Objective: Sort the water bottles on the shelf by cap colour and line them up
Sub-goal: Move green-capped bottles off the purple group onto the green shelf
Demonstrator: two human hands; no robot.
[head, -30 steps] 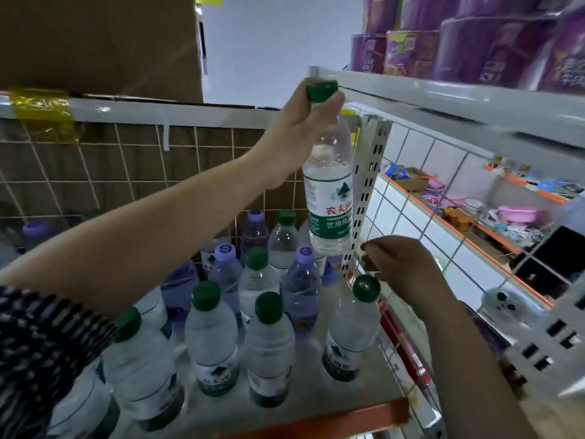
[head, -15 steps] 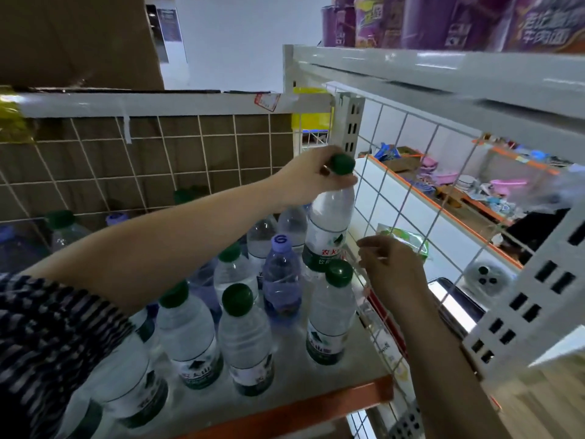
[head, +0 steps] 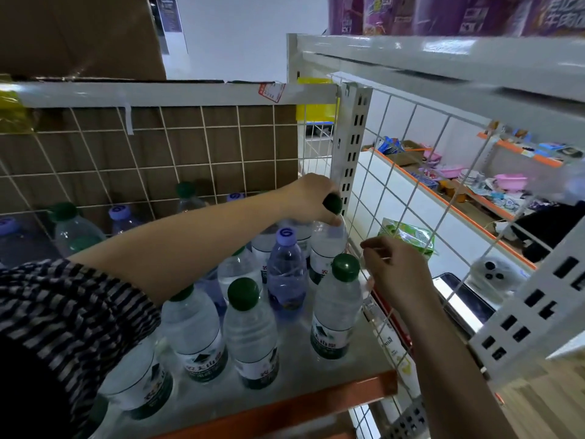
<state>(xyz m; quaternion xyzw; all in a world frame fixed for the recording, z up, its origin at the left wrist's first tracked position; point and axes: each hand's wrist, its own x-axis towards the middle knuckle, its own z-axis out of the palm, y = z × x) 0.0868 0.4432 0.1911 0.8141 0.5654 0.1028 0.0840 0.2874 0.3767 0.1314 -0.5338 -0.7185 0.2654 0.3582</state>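
Note:
My left hand [head: 311,198] grips the neck and green cap of a green-capped water bottle [head: 327,245], which stands on the shelf [head: 357,372] by the right wire grid. Directly in front of it stands another green-capped bottle [head: 337,305]. My right hand [head: 395,270] hovers beside that front bottle, fingers loosely curled and holding nothing. A purple-capped bottle [head: 286,267] stands just left of the held one. Several more green-capped bottles [head: 250,331] fill the front left. Further green and purple bottles stand at the back left, partly hidden by my left arm.
White wire grid panels [head: 389,172] wall the shelf at the back and right, with a perforated upright post [head: 351,147] in the corner. A shelf with purple packages [head: 443,55] runs overhead. Beyond the grid lie a green packet [head: 408,239] and another cluttered orange-edged shelf.
My left hand has lowered the green-capped bottle from high in the air down onto the shelf behind the front right bottle. The right hand stayed near the grid.

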